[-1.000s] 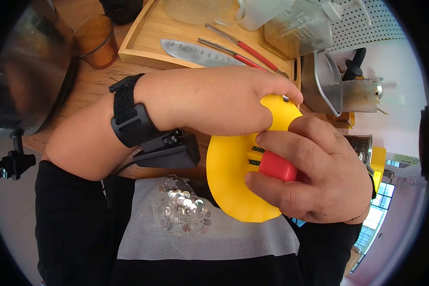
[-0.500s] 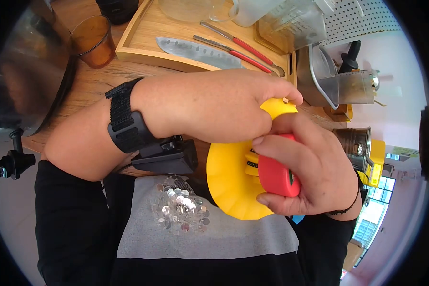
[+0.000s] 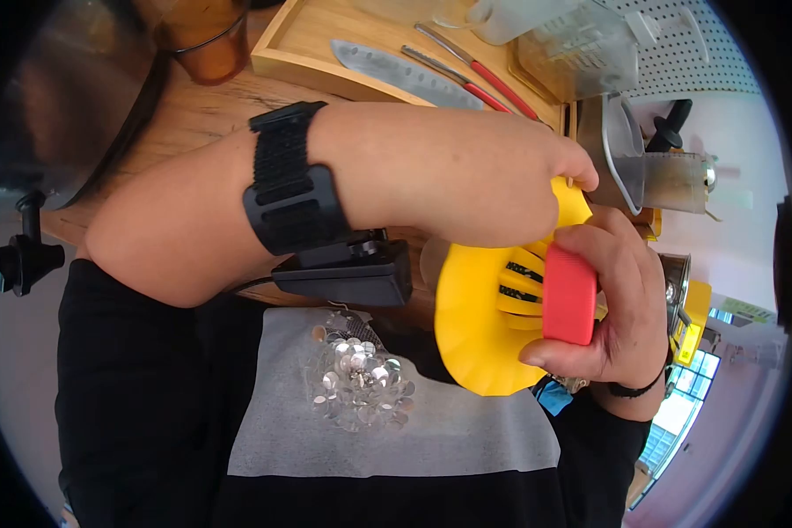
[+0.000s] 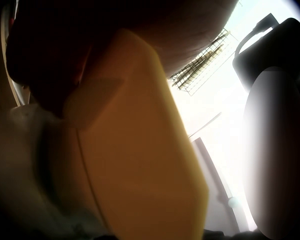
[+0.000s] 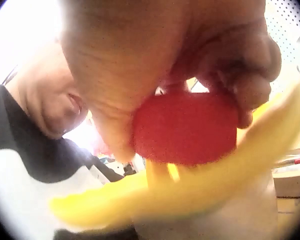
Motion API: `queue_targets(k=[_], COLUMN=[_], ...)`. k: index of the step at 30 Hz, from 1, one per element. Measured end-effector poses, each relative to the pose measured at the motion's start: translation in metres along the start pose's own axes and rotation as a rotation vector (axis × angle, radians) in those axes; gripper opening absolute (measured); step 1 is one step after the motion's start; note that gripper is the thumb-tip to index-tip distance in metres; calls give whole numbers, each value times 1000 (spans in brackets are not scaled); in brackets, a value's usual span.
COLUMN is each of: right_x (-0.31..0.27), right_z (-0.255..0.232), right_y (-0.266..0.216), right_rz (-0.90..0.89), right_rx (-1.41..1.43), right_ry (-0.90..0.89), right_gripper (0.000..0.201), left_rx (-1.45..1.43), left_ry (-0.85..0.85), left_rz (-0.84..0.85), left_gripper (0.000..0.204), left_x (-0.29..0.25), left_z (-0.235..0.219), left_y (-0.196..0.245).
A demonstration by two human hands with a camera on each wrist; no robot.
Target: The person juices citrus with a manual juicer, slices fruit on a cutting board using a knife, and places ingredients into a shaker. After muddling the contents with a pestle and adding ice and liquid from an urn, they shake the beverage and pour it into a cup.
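Observation:
A yellow dish (image 3: pixel 473 326) with a scalloped rim is held over the lap; yellow ribs with dark speckled slots rise from its middle. My left hand (image 3: pixel 493 180) grips its far end, where a small tab with a hole shows; most of the left fingers are hidden underneath. In the left wrist view the dish's yellow side (image 4: pixel 140 150) fills the middle, with a pale translucent body below it. My right hand (image 3: pixel 632 295) holds a ridged red piece (image 3: pixel 569 295) between thumb and fingers, against the ribs. The right wrist view shows this red piece (image 5: pixel 187 130) close over the yellow dish.
A wooden tray (image 3: pixel 299 75) with a knife (image 3: pixel 405 75), red-handled tools (image 3: pixel 493 84) and a clear jug (image 3: pixel 581 62) stands behind the hands. An amber glass (image 3: pixel 211 53) is at the back left. A grey cloth with clear sequins (image 3: pixel 361 378) covers the lap.
The right hand has shifted its hold: fingers first lay over the red piece, now thumb and fingers grip its opposite sides and it has turned. The dish and both hands appear further right as the view shifted.

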State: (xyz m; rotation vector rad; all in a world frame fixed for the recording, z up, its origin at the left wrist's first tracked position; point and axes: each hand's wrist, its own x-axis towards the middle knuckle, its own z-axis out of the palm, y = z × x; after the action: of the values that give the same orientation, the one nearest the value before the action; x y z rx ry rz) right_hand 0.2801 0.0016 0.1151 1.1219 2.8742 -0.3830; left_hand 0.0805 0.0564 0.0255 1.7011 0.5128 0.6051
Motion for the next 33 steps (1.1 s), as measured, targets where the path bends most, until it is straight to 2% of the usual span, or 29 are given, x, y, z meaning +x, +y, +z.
queue_targets(k=[2, 4, 5, 7, 8, 10, 14, 16, 17, 19, 23, 25, 26, 28, 29, 30, 32, 33], right_x=[0, 0, -1, -6, -8, -13, -9, -6, -7, -8, -14, -17, -18, -17, -19, -19, -19, -18], right_z=[4, 3, 5, 9, 7, 3, -4, -2, 0, 6, 13, 16, 17, 16, 15, 15, 15, 13], right_y=[5, 6, 7, 12, 13, 14, 4, -3, -4, -3, 0, 3, 4, 5, 7, 8, 11, 13], right_rz=[-20, -20, -18, -80, -79, -156, -106, 7, 12, -22, 1, -32, -27, -63, -54, -56, -92, -95], right_rx=[-23, 176, 178, 210, 210, 300, 170, 163, 161, 170, 152, 138, 134, 216, 259, 262, 309, 309], right_ry=[48, 80, 80, 147, 146, 100, -3, 16, 24, 108, 171, 152, 171, 160, 129, 142, 143, 156], right_gripper=[92, 73, 73, 82, 82, 66, 65, 62, 62, 61, 62, 68, 68, 70, 74, 74, 74, 74], left_rx=[15, -11, -12, 131, 130, 52, 53, 150, 155, 0, 183, -206, -190, -264, -458, -447, -633, -657], left_ry=[12, 27, 25, 159, 158, 144, 148, 179, 172, 3, -55, -199, -211, -253, -289, -293, -242, -210], left_rz=[8, 0, -1, 218, 218, 169, 149, 265, 269, 77, 73, 25, 26, 83, -10, -17, -40, 80], left_gripper=[45, 44, 44, 41, 41, 39, 39, 39, 39, 48, 54, 69, 69, 89, 109, 109, 121, 116], left_x=[0, 1, 2, 5, 4, 4, 2, 4, 3, -1, -2, -1, -4, -10, -14, -19, -27, -30], left_z=[0, 1, 2, 6, 6, 6, 10, 11, 9, 2, -12, -19, -20, -20, -15, -11, -4, 0], left_y=[0, -2, -5, -15, -15, -14, -14, -16, -13, -4, 2, -2, -3, -6, -6, -7, -10, -19])
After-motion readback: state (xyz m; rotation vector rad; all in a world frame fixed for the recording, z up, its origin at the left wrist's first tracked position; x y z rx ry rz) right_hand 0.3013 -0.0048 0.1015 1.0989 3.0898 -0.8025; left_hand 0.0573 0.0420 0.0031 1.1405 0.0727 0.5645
